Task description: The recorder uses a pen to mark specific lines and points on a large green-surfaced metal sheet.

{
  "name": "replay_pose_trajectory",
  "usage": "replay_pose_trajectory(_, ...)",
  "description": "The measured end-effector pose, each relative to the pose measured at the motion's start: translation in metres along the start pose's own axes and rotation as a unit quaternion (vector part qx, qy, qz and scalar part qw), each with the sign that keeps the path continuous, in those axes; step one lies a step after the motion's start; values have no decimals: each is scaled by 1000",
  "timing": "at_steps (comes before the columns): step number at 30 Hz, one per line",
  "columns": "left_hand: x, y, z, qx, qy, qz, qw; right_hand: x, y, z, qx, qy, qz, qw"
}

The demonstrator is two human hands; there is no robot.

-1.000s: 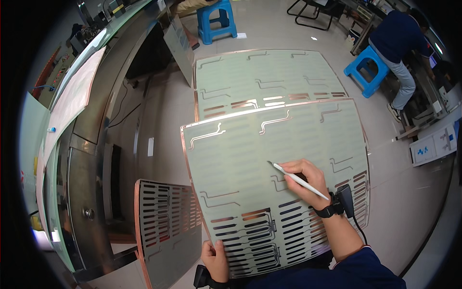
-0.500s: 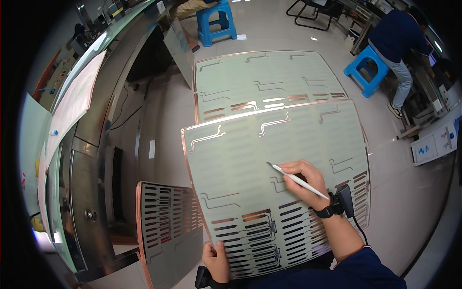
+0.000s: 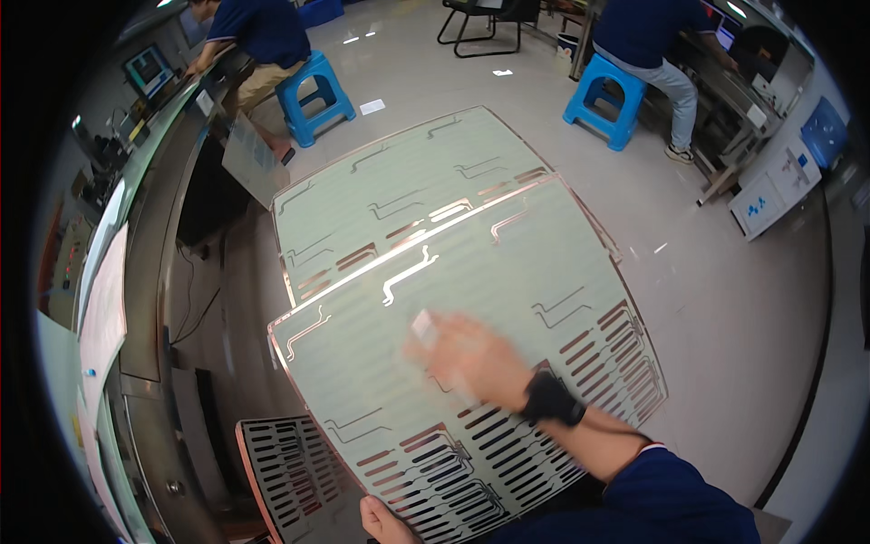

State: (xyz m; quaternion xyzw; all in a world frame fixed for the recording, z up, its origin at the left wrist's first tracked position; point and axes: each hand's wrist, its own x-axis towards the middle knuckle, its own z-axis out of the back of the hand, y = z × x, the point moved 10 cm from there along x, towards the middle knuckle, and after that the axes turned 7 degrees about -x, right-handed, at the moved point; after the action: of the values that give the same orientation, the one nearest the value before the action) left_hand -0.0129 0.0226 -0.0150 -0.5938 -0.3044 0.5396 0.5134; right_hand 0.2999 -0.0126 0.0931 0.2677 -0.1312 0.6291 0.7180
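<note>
In front of me lies a large pale green circuit board panel (image 3: pixel 494 276) with copper edges, line traces and rows of dark slots toward my body. My left hand (image 3: pixel 385 521), partly cut off by the lower edge of view, grips its near left edge. Over the panel's middle my right hand (image 3: pixel 471 358) is smeared by motion, its fingers drawn together. A blurred white shape shows at the fingertips and another pale streak below the hand. The white craft knife it held earlier cannot be made out clearly. A black band circles that wrist.
A second green panel (image 3: pixel 344 245) lies beyond the first, partly under it. Another slotted panel (image 3: pixel 290 471) leans at lower left, beside a metal workbench (image 3: pixel 145 335). Two people sit on blue stools (image 3: pixel 315 100) farther off, near a black chair (image 3: pixel 489 23).
My view has swung, so the panels now appear tilted. My right hand has gone from a still knife grip to fast, blurred motion over the panel. The left hand remains at the near left edge.
</note>
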Motion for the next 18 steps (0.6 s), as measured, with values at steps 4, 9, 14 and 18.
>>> replay_pose_trajectory(4, 1, 3, 11, -26, -16, -9, 999, -88, -185, 84, -76, -104, -332, 934)
replay_pose_trajectory(9, 18, -16, 3, -6, 2, -13, 1000, -257, -260, 161, -120, -168, -447, 870)
replay_pose_trajectory(14, 62, -52, -8, -32, 10, 33, 999, -270, -246, 115, 353, -208, -571, 711)
replay_pose_trajectory(18, 88, -55, -22, -171, -13, -28, 985, -244, -240, 77, 427, -115, -530, 723)
